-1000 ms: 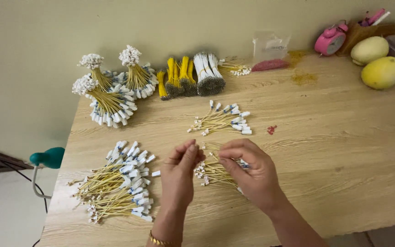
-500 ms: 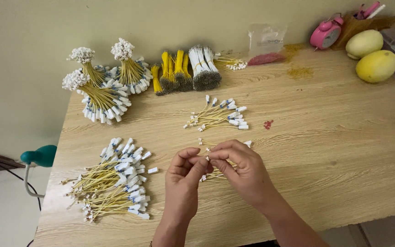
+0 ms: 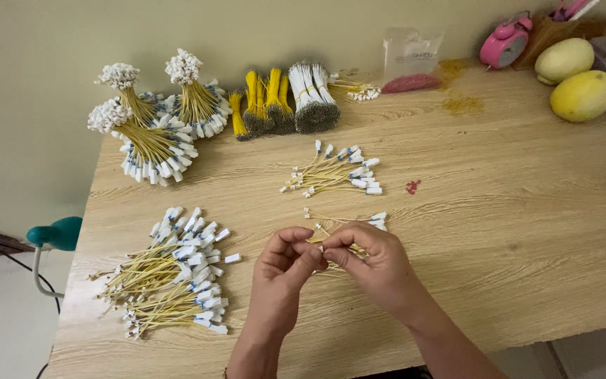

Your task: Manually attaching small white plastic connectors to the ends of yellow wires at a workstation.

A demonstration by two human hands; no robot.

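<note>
My left hand (image 3: 283, 270) and my right hand (image 3: 376, 265) met over the near middle of the wooden table (image 3: 513, 231), fingertips pinched together on one thin yellow wire (image 3: 322, 243) with a small white end. My fingers were drawn in narrow around it, the thumbs pressing toward each other. That wire belonged to a small loose bunch (image 3: 348, 228) lying on the table just beyond and partly under my right hand. A second small bunch (image 3: 334, 172) lay farther off, toward the wall. To my left sat a large pile of finished wires (image 3: 173, 277) with white and blue tags. At the back stood tied bundles (image 3: 156, 116), some fanned out with white tips up, beside yellow bundles (image 3: 264, 105). Two yellow-green fruits (image 3: 573, 77) and a pink alarm clock (image 3: 505, 42) lay at the far right corner.
</note>
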